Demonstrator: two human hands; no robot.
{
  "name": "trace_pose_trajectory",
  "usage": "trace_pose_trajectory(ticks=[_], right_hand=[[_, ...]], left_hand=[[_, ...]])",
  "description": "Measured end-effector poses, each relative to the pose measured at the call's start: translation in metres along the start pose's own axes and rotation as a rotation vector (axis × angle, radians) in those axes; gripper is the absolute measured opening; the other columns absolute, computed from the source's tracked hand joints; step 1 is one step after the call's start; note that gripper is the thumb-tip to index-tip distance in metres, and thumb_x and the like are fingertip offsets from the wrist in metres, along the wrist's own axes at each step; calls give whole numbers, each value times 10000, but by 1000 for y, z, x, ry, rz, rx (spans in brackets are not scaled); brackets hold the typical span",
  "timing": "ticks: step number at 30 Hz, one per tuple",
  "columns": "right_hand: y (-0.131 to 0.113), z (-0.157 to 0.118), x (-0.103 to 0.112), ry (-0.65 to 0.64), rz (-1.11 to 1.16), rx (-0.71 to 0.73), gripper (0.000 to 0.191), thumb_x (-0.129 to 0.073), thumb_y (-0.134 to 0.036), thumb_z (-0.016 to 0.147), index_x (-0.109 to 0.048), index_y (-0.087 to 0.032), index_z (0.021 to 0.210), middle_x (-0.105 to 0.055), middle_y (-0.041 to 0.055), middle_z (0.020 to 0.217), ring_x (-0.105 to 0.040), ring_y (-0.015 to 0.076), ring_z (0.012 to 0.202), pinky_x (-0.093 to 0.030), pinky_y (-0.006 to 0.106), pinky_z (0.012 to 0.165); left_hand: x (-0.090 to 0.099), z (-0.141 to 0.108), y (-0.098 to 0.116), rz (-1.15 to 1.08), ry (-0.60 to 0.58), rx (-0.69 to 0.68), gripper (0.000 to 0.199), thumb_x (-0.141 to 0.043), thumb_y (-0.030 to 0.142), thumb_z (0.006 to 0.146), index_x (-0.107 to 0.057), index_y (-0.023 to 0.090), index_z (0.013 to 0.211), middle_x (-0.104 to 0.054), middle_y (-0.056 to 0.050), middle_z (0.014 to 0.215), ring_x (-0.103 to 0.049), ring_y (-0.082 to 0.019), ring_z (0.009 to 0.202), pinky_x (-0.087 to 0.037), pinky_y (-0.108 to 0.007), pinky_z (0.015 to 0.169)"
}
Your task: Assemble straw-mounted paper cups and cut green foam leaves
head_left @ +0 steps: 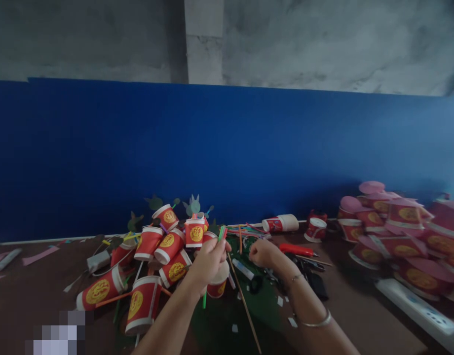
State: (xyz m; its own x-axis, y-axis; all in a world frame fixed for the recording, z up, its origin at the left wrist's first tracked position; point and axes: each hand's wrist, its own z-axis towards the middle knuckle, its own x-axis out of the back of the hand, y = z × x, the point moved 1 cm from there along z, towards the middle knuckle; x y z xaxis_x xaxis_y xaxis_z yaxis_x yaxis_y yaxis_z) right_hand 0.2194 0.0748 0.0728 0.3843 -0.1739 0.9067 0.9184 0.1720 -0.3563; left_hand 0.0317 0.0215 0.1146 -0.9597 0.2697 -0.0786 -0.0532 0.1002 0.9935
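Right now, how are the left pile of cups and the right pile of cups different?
The left pile has grey-green shapes, one with long ears, poking up; the right pile has pink pieces on its cups instead. The left pile is beside the left hand; the right pile is away from both hands. Both have red cups with round yellow designs.

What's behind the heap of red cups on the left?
A pale rabbit-eared cutout shows above the red cups, with the blue panel beyond. Anything lower down behind them is covered, so I can't tell.
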Motion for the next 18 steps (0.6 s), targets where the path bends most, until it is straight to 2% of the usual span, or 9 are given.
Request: trace_pose_trajectory(ticks=[5, 8, 11, 13, 15, 18], right_hand=[[-18, -5, -9, -264, 0, 100, 155, -586, -170, 621, -685, -130, 508, -635, 44, 494, -540, 139, 491, -337, 215, 468], [-26, -7, -12, -314, 45, 160, 207, -537, -153, 686, -720, -118, 775, -697, 74, 712, -599, 169, 659, -405, 222, 591], [-31, -10, -11, -364, 105, 229, 493, -567, -94, 635, -587, -120, 1127, -679, 78, 943, -603, 172, 815, -430, 216, 702], [-36, -14, -8, -471, 195, 279, 704, -655, -125, 567, -469, -137, 1247, -643, 73, 1045, -594, 177, 871, -445, 217, 725], [-43, -19, -6, -573, 331, 322, 798, -728, -215, 525, -429, -166, 1263, -600, 66, 1122, -576, 190, 928, -452, 237, 758], [-56, -24, -4, -530, 409, 338, 688, -760, -344, 521, -508, -173, 1138, -592, 61, 1104, -556, 216, 961, -439, 279, 793]], left_hand=[[4, -1, 4, -29, 28, -26, 346, -506, 507, 753, -473, 164, 725, -257, 97, 506, -201, -42, 416, -104, -190, 406], [8, 0, 5, -47, 49, -43, 386, -534, 543, 722, -476, 162, 727, -262, 100, 500, -198, -35, 409, -100, -181, 399], [12, 2, 6, -61, 62, -48, 396, -544, 553, 712, -468, 165, 725, -272, 102, 489, -193, -29, 401, -97, -169, 391], [14, 3, 7, -75, 67, -57, 399, -543, 555, 711, -466, 164, 729, -272, 104, 484, -188, -26, 397, -98, -161, 385], [17, 2, 10, -93, 66, -73, 392, -538, 548, 720, -464, 163, 737, -257, 109, 484, -180, -23, 395, -102, -153, 380], [22, 0, 13, -102, 76, -97, 361, -522, 515, 750, -468, 157, 751, -242, 111, 492, -170, -21, 398, -105, -145, 375]])
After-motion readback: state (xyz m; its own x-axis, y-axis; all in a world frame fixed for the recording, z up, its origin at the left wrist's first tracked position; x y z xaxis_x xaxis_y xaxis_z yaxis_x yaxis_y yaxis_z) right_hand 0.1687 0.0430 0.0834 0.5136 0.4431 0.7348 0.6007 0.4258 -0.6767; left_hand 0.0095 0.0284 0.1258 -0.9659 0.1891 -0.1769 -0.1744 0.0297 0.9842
